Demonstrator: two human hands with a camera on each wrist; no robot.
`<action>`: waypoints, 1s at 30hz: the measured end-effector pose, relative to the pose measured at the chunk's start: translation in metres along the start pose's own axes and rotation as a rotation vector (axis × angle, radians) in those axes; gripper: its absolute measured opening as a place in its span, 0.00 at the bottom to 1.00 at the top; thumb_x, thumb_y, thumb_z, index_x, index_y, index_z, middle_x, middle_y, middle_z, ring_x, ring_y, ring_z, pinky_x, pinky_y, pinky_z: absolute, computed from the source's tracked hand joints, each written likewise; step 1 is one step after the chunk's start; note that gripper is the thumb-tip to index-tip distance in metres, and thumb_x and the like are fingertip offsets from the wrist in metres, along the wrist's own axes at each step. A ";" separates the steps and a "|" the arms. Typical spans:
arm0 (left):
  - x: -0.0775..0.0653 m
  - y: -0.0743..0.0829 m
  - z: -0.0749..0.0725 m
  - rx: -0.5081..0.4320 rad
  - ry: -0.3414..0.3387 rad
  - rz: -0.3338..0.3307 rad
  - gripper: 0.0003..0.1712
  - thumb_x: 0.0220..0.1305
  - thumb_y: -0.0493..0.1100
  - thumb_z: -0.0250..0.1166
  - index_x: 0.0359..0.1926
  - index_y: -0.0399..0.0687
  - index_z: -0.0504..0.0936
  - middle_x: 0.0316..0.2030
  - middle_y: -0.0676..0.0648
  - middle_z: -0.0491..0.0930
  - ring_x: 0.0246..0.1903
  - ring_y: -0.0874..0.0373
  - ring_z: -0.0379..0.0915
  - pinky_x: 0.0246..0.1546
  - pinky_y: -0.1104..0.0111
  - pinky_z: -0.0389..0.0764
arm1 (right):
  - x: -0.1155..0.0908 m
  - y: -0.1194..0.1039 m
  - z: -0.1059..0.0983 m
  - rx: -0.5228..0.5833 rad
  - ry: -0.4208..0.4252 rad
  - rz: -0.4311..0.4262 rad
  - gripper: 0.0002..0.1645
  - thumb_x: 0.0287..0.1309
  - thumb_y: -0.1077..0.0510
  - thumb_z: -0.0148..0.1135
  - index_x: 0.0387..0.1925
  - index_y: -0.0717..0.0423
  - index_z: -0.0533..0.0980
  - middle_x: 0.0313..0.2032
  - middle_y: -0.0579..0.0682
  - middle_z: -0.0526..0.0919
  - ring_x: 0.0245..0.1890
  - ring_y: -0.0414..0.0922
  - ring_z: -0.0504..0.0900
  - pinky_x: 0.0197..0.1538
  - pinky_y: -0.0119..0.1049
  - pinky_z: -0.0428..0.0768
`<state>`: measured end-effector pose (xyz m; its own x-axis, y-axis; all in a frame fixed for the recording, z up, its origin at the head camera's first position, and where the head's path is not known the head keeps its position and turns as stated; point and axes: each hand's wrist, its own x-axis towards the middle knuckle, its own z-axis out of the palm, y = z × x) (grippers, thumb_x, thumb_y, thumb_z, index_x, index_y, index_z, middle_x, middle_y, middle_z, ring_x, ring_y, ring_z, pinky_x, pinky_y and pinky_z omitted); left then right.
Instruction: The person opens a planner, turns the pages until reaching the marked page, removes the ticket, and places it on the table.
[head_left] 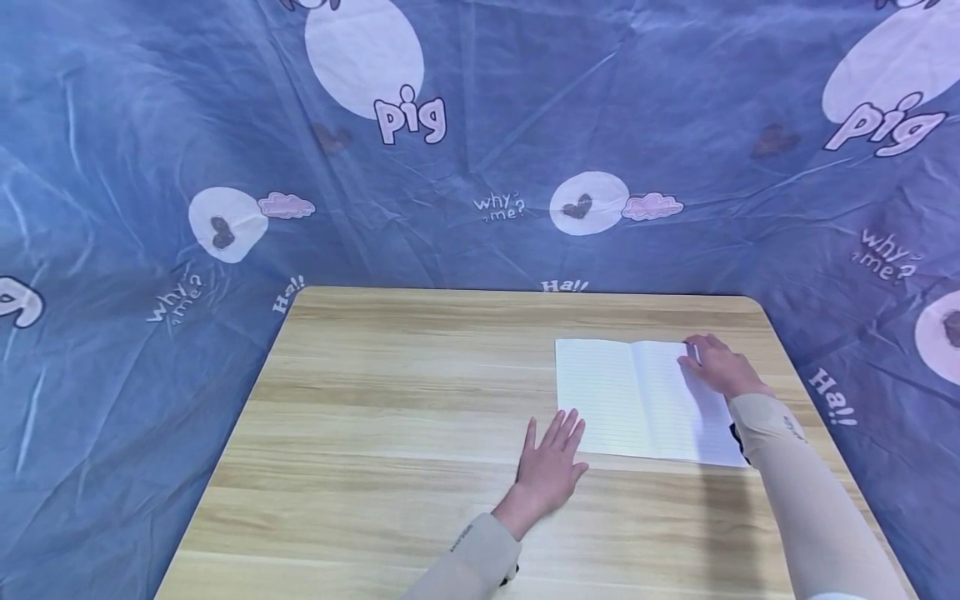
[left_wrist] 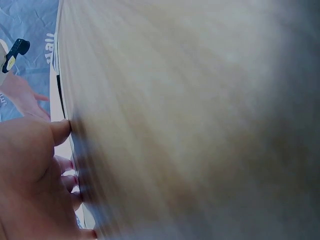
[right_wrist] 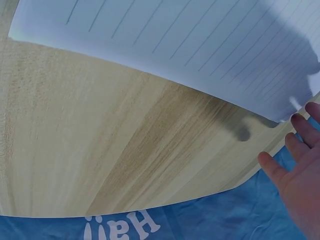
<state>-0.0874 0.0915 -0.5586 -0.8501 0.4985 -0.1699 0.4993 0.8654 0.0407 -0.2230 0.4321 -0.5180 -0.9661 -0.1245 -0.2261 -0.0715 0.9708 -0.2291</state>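
Note:
An open lined notebook (head_left: 603, 396), white with a fold down its middle, lies flat on the right part of the table. My left hand (head_left: 551, 475) lies palm down at the notebook's lower left corner, fingers straight and spread, fingertips over its edge. In the left wrist view, the left hand (left_wrist: 27, 170) lies flat along the wood surface. My right hand (head_left: 723, 369) is at the notebook's upper right corner with fingers slightly bent. In the right wrist view, the right hand (right_wrist: 305, 175) has parted fingers beside the page corner, casting a shadow; its thumb is hidden.
The light wooden table (head_left: 375, 400) has rounded far corners. Blue printed cloth (head_left: 480, 150) hangs behind it and along both sides. A dark wrist device (head_left: 738, 442) shows at the right cuff.

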 end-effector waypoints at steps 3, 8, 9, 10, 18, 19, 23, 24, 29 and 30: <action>0.000 0.000 0.000 -0.005 -0.002 0.002 0.38 0.75 0.65 0.36 0.79 0.59 0.43 0.78 0.57 0.37 0.75 0.60 0.30 0.73 0.50 0.42 | 0.000 0.000 0.000 -0.003 0.003 -0.008 0.35 0.73 0.45 0.46 0.64 0.72 0.61 0.62 0.77 0.61 0.63 0.73 0.58 0.56 0.74 0.62; -0.001 -0.001 -0.002 0.010 0.006 0.002 0.38 0.75 0.65 0.37 0.79 0.58 0.45 0.78 0.56 0.38 0.75 0.60 0.32 0.73 0.50 0.44 | 0.000 -0.002 -0.001 -0.014 0.024 -0.028 0.32 0.73 0.47 0.48 0.59 0.73 0.65 0.58 0.76 0.65 0.61 0.72 0.63 0.54 0.72 0.67; -0.001 -0.001 -0.002 0.016 0.006 0.002 0.38 0.75 0.65 0.38 0.78 0.58 0.45 0.78 0.56 0.39 0.75 0.60 0.32 0.73 0.50 0.44 | -0.001 -0.003 -0.002 -0.015 0.028 -0.028 0.31 0.72 0.47 0.48 0.58 0.73 0.66 0.58 0.76 0.66 0.60 0.72 0.64 0.53 0.72 0.68; -0.002 -0.001 -0.003 0.020 0.007 0.001 0.38 0.75 0.65 0.38 0.78 0.58 0.45 0.78 0.56 0.39 0.75 0.60 0.33 0.73 0.50 0.44 | -0.001 -0.003 -0.002 -0.017 0.033 -0.029 0.31 0.72 0.48 0.48 0.58 0.73 0.66 0.58 0.76 0.66 0.60 0.72 0.64 0.53 0.71 0.68; -0.001 0.001 -0.002 -0.002 0.001 -0.004 0.38 0.75 0.65 0.38 0.79 0.58 0.44 0.78 0.56 0.38 0.75 0.60 0.32 0.73 0.50 0.43 | 0.000 -0.003 -0.002 -0.024 0.034 -0.030 0.31 0.72 0.49 0.48 0.60 0.73 0.65 0.57 0.76 0.66 0.59 0.72 0.65 0.53 0.70 0.69; 0.000 0.001 -0.001 -0.006 -0.001 -0.004 0.38 0.74 0.65 0.38 0.79 0.59 0.44 0.78 0.56 0.37 0.75 0.60 0.31 0.73 0.50 0.42 | 0.000 -0.003 -0.002 -0.025 0.034 -0.031 0.31 0.72 0.49 0.49 0.59 0.74 0.65 0.57 0.76 0.66 0.59 0.72 0.65 0.53 0.70 0.69; 0.001 0.001 0.001 -0.002 -0.006 -0.005 0.39 0.74 0.66 0.38 0.79 0.59 0.43 0.78 0.56 0.36 0.75 0.60 0.30 0.73 0.50 0.42 | -0.001 -0.005 -0.004 -0.025 0.044 -0.040 0.30 0.72 0.50 0.50 0.57 0.75 0.66 0.55 0.76 0.68 0.57 0.72 0.67 0.52 0.69 0.70; 0.002 0.001 0.002 -0.003 -0.004 -0.006 0.39 0.74 0.66 0.38 0.79 0.59 0.43 0.78 0.56 0.36 0.75 0.60 0.30 0.73 0.50 0.41 | -0.001 -0.006 -0.004 -0.026 0.053 -0.048 0.29 0.72 0.50 0.50 0.57 0.74 0.67 0.54 0.76 0.68 0.56 0.72 0.68 0.51 0.69 0.71; 0.003 0.000 0.006 -0.004 0.011 -0.009 0.39 0.74 0.66 0.38 0.79 0.59 0.43 0.78 0.57 0.36 0.75 0.60 0.30 0.73 0.50 0.41 | 0.000 -0.006 -0.002 -0.033 0.176 -0.110 0.22 0.68 0.56 0.55 0.51 0.73 0.73 0.49 0.73 0.75 0.44 0.69 0.78 0.46 0.64 0.76; 0.003 -0.001 0.005 0.000 0.012 -0.010 0.39 0.74 0.66 0.38 0.79 0.59 0.43 0.78 0.57 0.36 0.75 0.60 0.30 0.73 0.50 0.41 | 0.000 -0.006 -0.002 -0.030 0.206 -0.122 0.20 0.67 0.57 0.55 0.49 0.72 0.75 0.48 0.72 0.77 0.43 0.68 0.79 0.45 0.63 0.76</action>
<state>-0.0892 0.0921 -0.5644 -0.8568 0.4906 -0.1589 0.4910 0.8703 0.0396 -0.2232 0.4270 -0.5145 -0.9798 -0.2002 0.0000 -0.1955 0.9571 -0.2139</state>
